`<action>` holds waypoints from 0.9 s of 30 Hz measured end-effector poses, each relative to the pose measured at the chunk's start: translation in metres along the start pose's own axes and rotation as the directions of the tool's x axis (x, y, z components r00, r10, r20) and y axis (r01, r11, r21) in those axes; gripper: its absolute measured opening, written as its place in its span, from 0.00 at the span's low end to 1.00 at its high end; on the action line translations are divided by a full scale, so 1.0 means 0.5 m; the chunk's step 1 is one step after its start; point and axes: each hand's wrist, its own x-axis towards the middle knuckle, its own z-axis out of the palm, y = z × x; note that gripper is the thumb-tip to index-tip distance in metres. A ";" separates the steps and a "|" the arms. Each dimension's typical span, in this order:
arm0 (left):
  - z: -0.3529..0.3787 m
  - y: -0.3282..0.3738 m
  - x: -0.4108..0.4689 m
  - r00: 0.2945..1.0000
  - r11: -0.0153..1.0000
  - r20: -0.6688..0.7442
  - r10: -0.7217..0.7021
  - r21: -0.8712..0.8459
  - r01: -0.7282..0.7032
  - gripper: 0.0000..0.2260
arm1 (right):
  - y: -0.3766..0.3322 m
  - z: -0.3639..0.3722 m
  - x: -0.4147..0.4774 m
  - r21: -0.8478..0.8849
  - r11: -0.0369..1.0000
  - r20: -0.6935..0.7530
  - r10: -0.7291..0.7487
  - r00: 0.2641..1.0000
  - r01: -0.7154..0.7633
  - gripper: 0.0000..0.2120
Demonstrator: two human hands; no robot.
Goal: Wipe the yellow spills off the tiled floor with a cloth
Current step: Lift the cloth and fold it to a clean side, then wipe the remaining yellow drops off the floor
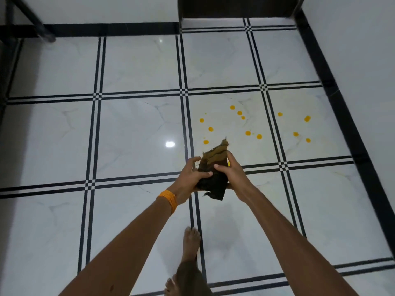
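Observation:
I stand over a white tiled floor (139,129) with dark double grout lines. Several small yellow spills (248,133) dot two tiles ahead and to the right. A dark brown cloth (213,167) with a lighter, frayed top corner is held up in the air in front of me, well above the floor. My left hand (190,178) grips its left side and my right hand (232,174) grips its right side. An orange band circles my left wrist.
My bare feet (191,242) stand on the tile below the cloth. A white wall with a black skirting (342,107) runs along the right. A dark furniture leg (46,35) stands at the far left and a dark doorway or panel (235,7) at the back.

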 end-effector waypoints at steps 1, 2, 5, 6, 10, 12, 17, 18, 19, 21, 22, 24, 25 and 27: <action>-0.015 -0.015 0.020 1.000 1.000 -0.012 -0.024 0.002 0.024 0.30 | 0.016 0.006 0.026 -0.019 0.999 0.009 0.028 1.000 -0.027 0.21; -0.034 -0.025 0.057 0.999 0.999 -0.014 -0.035 -0.003 0.035 0.30 | 0.032 0.015 0.069 -0.018 0.999 0.015 0.048 0.999 -0.048 0.22; -0.075 -0.052 0.151 0.999 0.999 -0.016 -0.041 0.028 0.042 0.30 | 0.086 0.037 0.176 0.005 0.995 -0.014 0.099 0.995 -0.099 0.24; -0.087 -0.058 0.181 0.999 0.999 -0.025 -0.032 0.036 0.033 0.29 | 0.101 0.043 0.206 0.009 0.995 -0.021 0.102 0.995 -0.102 0.25; -0.153 -0.139 0.326 0.998 0.991 -0.042 -0.042 0.125 0.047 0.26 | 0.218 0.083 0.337 0.005 0.992 -0.121 0.128 0.984 -0.129 0.28; -0.186 -0.184 0.397 1.000 0.984 -0.017 -0.023 0.178 0.026 0.26 | 0.279 0.103 0.407 -0.008 0.990 -0.146 0.136 0.980 -0.139 0.28; -0.248 -0.265 0.567 0.993 0.964 0.053 0.109 0.238 -0.119 0.32 | 0.397 0.132 0.590 -0.029 0.998 -0.209 0.043 0.977 -0.050 0.27; -0.262 -0.274 0.603 0.986 0.958 0.071 0.148 0.236 -0.161 0.33 | 0.411 0.133 0.627 -0.024 1.000 -0.232 0.011 0.973 -0.017 0.27; -0.276 -0.282 0.636 0.978 0.952 0.093 0.187 0.228 -0.203 0.34 | 0.422 0.133 0.657 -0.026 0.999 -0.242 -0.027 0.970 0.022 0.26; -0.316 -0.321 0.714 0.967 0.940 0.107 0.233 0.230 -0.252 0.35 | 0.482 0.143 0.726 -0.065 0.995 -0.291 -0.088 0.953 0.072 0.22; -0.335 -0.342 0.740 0.970 0.934 0.080 0.230 0.262 -0.243 0.34 | 0.509 0.148 0.744 -0.132 0.990 -0.324 -0.098 0.941 0.057 0.20; -0.378 -0.401 0.773 0.985 0.879 -0.034 0.169 0.457 -0.135 0.32 | 0.577 0.162 0.759 -0.330 0.942 -0.435 -0.101 0.895 -0.055 0.22; -0.407 -0.435 0.789 0.979 0.799 -0.094 0.183 0.594 -0.092 0.32 | 0.611 0.173 0.764 -0.433 0.898 -0.473 -0.150 0.868 -0.081 0.23; -0.470 -0.479 0.817 0.923 0.569 -0.121 0.365 0.814 -0.118 0.29 | 0.651 0.192 0.786 -0.635 0.773 -0.423 -0.339 0.841 -0.008 0.21</action>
